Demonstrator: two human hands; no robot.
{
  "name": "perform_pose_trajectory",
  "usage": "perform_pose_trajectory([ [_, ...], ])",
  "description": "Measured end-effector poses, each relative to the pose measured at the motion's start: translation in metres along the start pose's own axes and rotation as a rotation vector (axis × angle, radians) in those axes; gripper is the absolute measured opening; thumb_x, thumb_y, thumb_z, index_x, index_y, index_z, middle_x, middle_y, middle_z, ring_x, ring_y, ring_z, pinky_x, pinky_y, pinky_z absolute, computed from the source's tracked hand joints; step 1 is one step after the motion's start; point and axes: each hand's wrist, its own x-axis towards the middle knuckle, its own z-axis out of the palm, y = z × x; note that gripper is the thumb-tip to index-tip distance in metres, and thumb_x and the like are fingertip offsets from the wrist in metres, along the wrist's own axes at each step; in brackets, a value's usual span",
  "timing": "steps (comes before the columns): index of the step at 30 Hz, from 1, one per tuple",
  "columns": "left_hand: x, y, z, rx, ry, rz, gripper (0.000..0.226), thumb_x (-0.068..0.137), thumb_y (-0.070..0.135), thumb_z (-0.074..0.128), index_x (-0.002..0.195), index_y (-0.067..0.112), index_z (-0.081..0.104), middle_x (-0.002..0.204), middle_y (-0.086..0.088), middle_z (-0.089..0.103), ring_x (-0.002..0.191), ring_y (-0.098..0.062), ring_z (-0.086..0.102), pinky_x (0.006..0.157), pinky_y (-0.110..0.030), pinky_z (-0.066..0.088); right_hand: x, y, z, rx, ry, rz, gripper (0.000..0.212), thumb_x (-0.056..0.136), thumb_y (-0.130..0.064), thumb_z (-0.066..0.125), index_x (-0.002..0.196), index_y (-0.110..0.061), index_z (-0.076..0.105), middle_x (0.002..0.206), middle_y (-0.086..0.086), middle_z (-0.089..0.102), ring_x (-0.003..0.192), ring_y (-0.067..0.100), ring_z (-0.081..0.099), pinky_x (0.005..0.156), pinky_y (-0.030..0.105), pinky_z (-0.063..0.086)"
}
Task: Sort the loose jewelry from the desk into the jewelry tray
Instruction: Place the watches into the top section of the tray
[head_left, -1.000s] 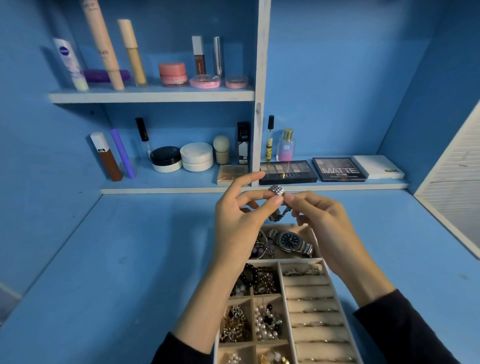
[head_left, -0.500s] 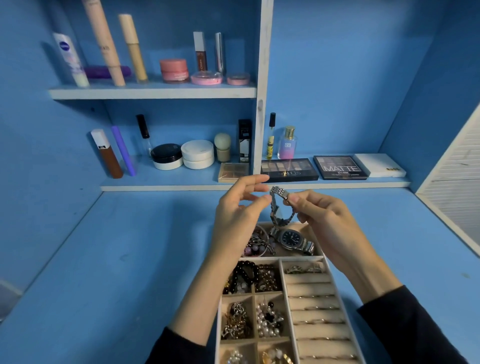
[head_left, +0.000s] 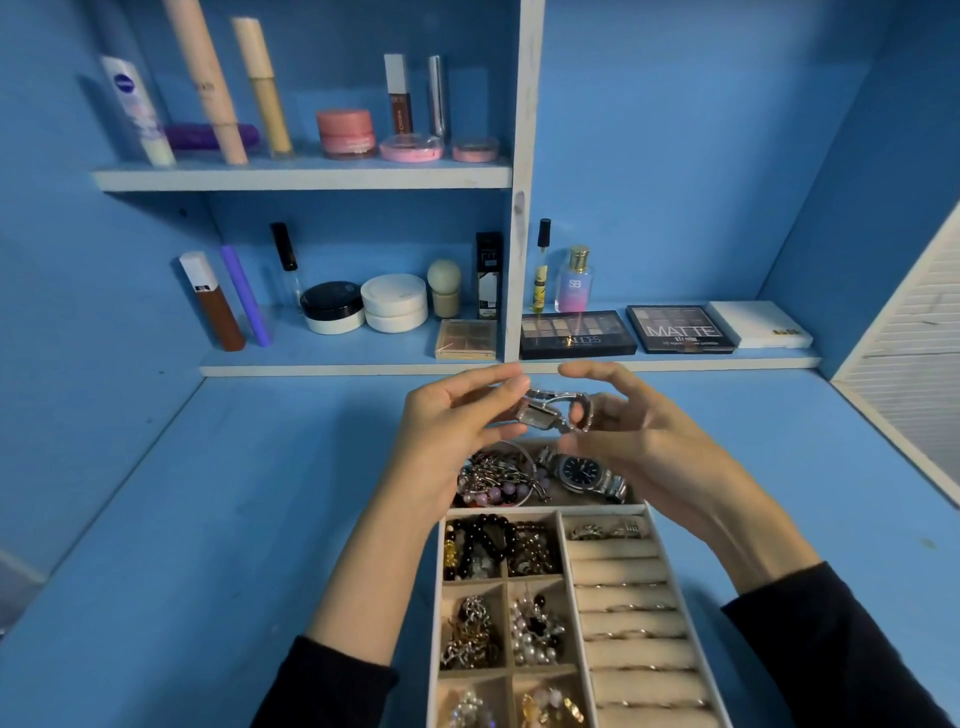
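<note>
head view: fingertips of the left hand (head_left: 452, 436) pinch one end of a small silver watch (head_left: 545, 413), forefinger lifted above it; the right hand (head_left: 644, 452), a bit blurred, has its fingers curled on the looped band at the other end. the silver watch has a slim rectangular case and shiny metal links. it's held in the air just over the far compartment of the jewelry tray (head_left: 540, 512), where a bigger dark-dialled watch (head_left: 579, 472) and beaded bracelets (head_left: 491, 480) lie, blue desk (head_left: 208, 519) all round

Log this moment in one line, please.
left hand: pinches silver watch | right hand: holds it too | where: above jewelry tray | placed: not yet
</note>
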Motion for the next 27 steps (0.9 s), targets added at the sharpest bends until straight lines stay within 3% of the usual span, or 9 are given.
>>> perform_pose_trajectory([
  [3, 0.002, 0.000, -0.002, -0.116, -0.073, -0.060, 0.031, 0.067, 0.007, 0.068, 0.098, 0.004, 0.068, 0.092, -0.007, 0.072, 0.080, -0.012, 0.069, 0.068, -0.019, 0.055, 0.000, 0.002, 0.002, -0.266, 0.140, -0.105, 0.022, 0.081, 0.000, 0.066, 0.096, -0.015, 0.063, 0.073, 0.007, 0.062, 0.069, 0.020, 0.059, 0.056, 0.016, 0.047],
  [6, 0.002, -0.001, -0.003, -0.007, -0.059, -0.015, 0.021, 0.072, 0.003, 0.069, 0.093, 0.009, 0.070, 0.089, -0.004, 0.072, 0.079, -0.012, 0.068, 0.068, -0.018, 0.055, -0.004, 0.001, -0.002, -0.358, 0.166, -0.095, 0.006, 0.084, -0.012, 0.065, 0.088, -0.015, 0.068, 0.067, 0.004, 0.069, 0.062, 0.011, 0.062, 0.056, 0.022, 0.049],
  [10, 0.001, -0.007, 0.001, 0.430, -0.013, 0.059, 0.011, 0.079, 0.015, 0.071, 0.085, 0.024, 0.072, 0.088, 0.002, 0.071, 0.075, -0.011, 0.064, 0.057, -0.018, 0.052, -0.013, 0.006, -0.009, -0.670, 0.221, -0.123, 0.009, 0.082, -0.018, 0.068, 0.077, -0.025, 0.070, 0.065, -0.005, 0.067, 0.055, 0.005, 0.055, 0.060, 0.027, 0.045],
  [15, -0.002, -0.011, 0.002, 0.765, -0.022, 0.083, 0.009, 0.076, 0.025, 0.073, 0.083, 0.030, 0.070, 0.081, 0.008, 0.069, 0.072, -0.014, 0.067, 0.056, -0.017, 0.052, -0.023, 0.009, -0.012, -0.854, 0.179, -0.114, 0.014, 0.083, -0.013, 0.066, 0.090, -0.022, 0.075, 0.074, -0.011, 0.069, 0.062, -0.005, 0.053, 0.060, 0.007, 0.038],
  [17, -0.004, -0.011, 0.003, 0.881, -0.017, 0.097, 0.005, 0.077, 0.025, 0.072, 0.082, 0.027, 0.070, 0.072, 0.014, 0.064, 0.059, -0.006, 0.063, 0.046, -0.007, 0.046, -0.028, 0.011, -0.011, -0.919, 0.151, -0.133, 0.019, 0.083, -0.009, 0.065, 0.094, -0.022, 0.075, 0.071, -0.018, 0.065, 0.069, 0.003, 0.057, 0.063, 0.006, 0.037],
  [19, -0.005, -0.009, 0.003, 0.993, -0.036, 0.106, 0.003, 0.079, 0.025, 0.070, 0.082, 0.024, 0.071, 0.068, 0.015, 0.064, 0.044, 0.002, 0.056, 0.048, -0.014, 0.049, -0.031, 0.011, -0.009, -0.977, 0.154, -0.162, 0.017, 0.083, -0.007, 0.065, 0.092, -0.017, 0.075, 0.066, -0.016, 0.061, 0.075, 0.020, 0.059, 0.066, 0.012, 0.038],
  [21, -0.005, -0.007, 0.003, 1.090, -0.088, 0.087, 0.003, 0.080, 0.025, 0.069, 0.080, 0.023, 0.071, 0.066, 0.011, 0.067, 0.039, 0.003, 0.053, 0.060, -0.024, 0.055, -0.031, 0.012, -0.009, -1.013, 0.155, -0.189, 0.014, 0.082, -0.007, 0.066, 0.092, -0.013, 0.075, 0.065, -0.014, 0.058, 0.071, 0.017, 0.057, 0.067, 0.012, 0.038],
  [23, -0.004, -0.002, 0.003, 1.145, -0.141, 0.042, 0.004, 0.079, 0.025, 0.069, 0.077, 0.023, 0.072, 0.063, 0.007, 0.068, 0.046, -0.004, 0.057, 0.065, -0.027, 0.055, -0.032, 0.014, -0.010, -1.036, 0.143, -0.216, 0.014, 0.083, -0.008, 0.066, 0.093, -0.012, 0.074, 0.071, -0.015, 0.057, 0.072, 0.010, 0.052, 0.068, 0.008, 0.036],
  [27, 0.000, 0.010, 0.005, 1.301, -0.228, 0.011, 0.005, 0.080, 0.026, 0.067, 0.079, 0.025, 0.073, 0.075, 0.006, 0.072, 0.070, -0.011, 0.066, 0.059, -0.020, 0.047, -0.031, 0.016, -0.011, -1.103, 0.107, -0.238, 0.016, 0.086, -0.009, 0.062, 0.095, -0.013, 0.074, 0.089, 0.004, 0.061, 0.080, 0.013, 0.045, 0.072, 0.020, 0.033],
])
